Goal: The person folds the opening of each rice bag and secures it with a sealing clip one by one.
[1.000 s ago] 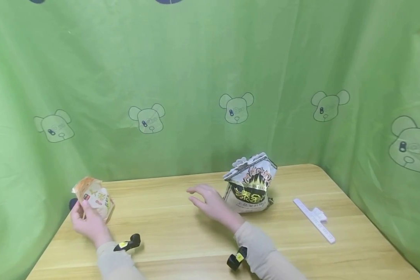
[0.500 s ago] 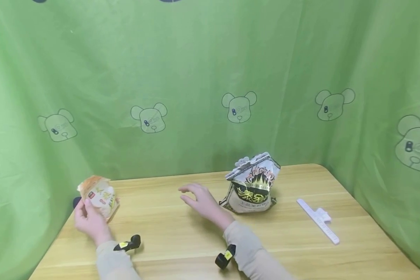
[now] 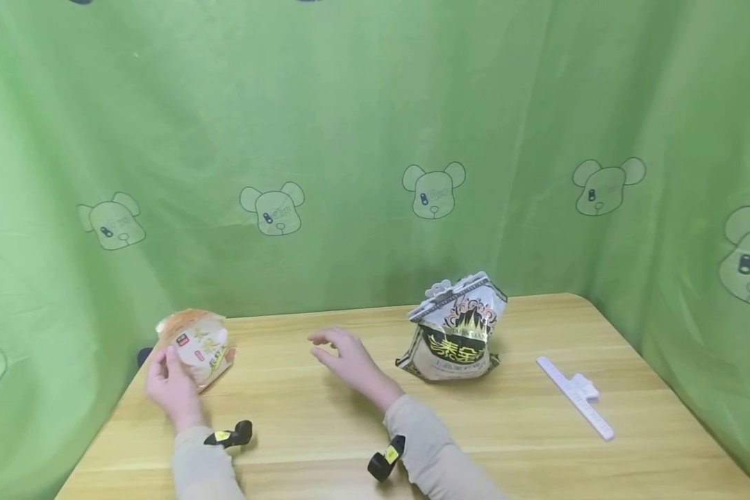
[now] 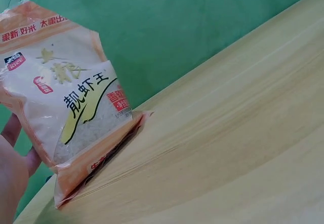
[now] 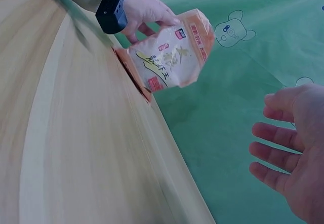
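Observation:
My left hand (image 3: 175, 389) pinches the left edge of a small clear-and-orange bag of rice (image 3: 204, 347) at the table's left side. In the left wrist view the rice bag (image 4: 66, 82) stands on its bottom edge, leaning, with its printed front and white grains showing. Some of the left fingers are hidden behind it. My right hand (image 3: 350, 361) hovers over the middle of the table, fingers loosely bent and holding nothing. The right wrist view shows this hand (image 5: 304, 148) apart from the rice bag.
A larger printed bag (image 3: 459, 340) stands right of centre, its folded top held by a white clip (image 3: 448, 295). Another white clip (image 3: 576, 396) lies flat on the table (image 3: 312, 430) further right. A green curtain (image 3: 350, 104) with bear faces hangs behind and at both sides.
The rice bag has turned so its front shows more broadly, and it has shifted right in view with my left hand. My right hand has drifted left, away from the larger bag.

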`<state>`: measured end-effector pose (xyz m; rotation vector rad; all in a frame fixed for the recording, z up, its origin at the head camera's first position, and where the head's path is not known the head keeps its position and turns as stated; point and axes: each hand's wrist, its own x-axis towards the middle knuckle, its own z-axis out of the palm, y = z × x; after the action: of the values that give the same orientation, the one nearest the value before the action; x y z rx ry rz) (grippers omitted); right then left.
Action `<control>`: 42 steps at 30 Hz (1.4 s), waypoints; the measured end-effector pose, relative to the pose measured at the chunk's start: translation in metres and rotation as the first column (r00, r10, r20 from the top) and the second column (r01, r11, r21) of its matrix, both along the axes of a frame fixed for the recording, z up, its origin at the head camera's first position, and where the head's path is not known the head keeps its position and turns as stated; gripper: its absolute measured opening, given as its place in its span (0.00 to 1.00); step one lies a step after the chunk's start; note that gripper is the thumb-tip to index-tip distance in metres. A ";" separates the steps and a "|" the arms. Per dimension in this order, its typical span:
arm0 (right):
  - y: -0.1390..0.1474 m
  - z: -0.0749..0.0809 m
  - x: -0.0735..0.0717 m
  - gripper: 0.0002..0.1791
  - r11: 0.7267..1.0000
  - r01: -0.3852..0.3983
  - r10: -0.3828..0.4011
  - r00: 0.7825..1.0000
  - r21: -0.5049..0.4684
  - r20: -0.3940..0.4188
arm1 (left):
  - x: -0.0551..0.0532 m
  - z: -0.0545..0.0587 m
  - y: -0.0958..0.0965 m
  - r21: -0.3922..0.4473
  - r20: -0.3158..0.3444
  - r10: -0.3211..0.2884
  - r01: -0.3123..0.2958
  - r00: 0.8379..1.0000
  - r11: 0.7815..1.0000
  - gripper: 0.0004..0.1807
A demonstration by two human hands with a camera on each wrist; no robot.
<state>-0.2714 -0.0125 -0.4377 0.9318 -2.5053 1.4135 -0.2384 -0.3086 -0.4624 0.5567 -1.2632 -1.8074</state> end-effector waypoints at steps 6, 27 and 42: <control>-0.009 -0.003 0.000 0.16 1.000 -0.013 0.013 1.000 -0.013 -0.001 | 0.001 0.005 0.007 0.021 -0.014 -0.075 0.075 0.997 0.997 0.12; -0.054 -0.018 -0.001 0.18 0.978 0.037 0.006 0.978 -0.204 0.207 | -0.024 -0.013 0.008 0.126 -0.064 -0.250 0.257 0.966 0.958 0.12; -0.059 -0.038 -0.003 0.33 0.969 0.022 0.081 0.912 -0.245 0.402 | -0.027 -0.011 0.006 0.098 -0.080 -0.507 0.513 0.858 0.853 0.06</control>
<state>-0.2741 -0.0716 -0.4757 0.6849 -2.5010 2.0594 -0.2655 -0.3021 -0.4731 0.2386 -1.3630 -2.3326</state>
